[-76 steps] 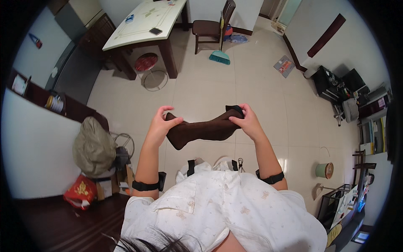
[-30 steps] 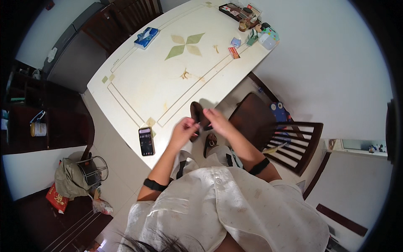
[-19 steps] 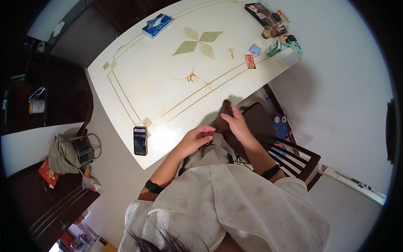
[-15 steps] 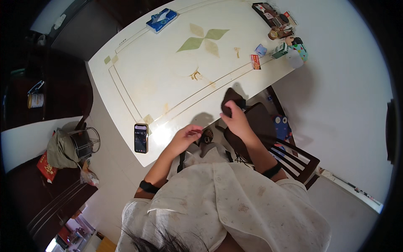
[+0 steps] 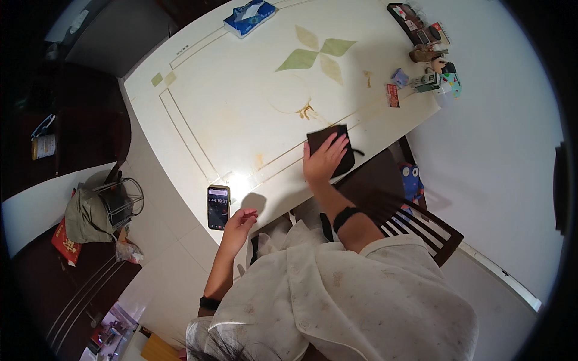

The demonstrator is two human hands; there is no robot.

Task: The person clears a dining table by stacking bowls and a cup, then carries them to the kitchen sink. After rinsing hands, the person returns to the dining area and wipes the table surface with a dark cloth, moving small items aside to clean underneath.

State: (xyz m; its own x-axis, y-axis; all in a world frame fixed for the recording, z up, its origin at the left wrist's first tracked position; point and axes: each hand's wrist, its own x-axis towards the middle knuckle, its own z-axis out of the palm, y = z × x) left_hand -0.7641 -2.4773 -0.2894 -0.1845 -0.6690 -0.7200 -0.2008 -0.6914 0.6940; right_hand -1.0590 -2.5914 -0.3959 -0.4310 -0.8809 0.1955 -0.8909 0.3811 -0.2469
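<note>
A dark brown cloth (image 5: 317, 138) with a black strap at one corner lies on the white table (image 5: 241, 132) near its front edge. My right hand (image 5: 323, 163) rests flat on the cloth, fingers spread. Just beyond it is a brown smear (image 5: 306, 111) on the tabletop, and a smaller brown mark (image 5: 367, 78) shows farther right. Close to the phone (image 5: 218, 207), over the front edge, my left hand (image 5: 242, 220) hovers with loosely bent fingers and holds nothing.
A blue tissue pack (image 5: 250, 18) sits at the far edge. Toward the right end are a red card (image 5: 392, 95), a green-and-white box (image 5: 426, 82) and a cluttered tray (image 5: 402, 21). A dark wooden chair (image 5: 385, 192) stands against the front right.
My right hand brought the cloth from above the table's front edge down onto the tabletop, spreading its fingers over it. My left hand moved left toward the phone.
</note>
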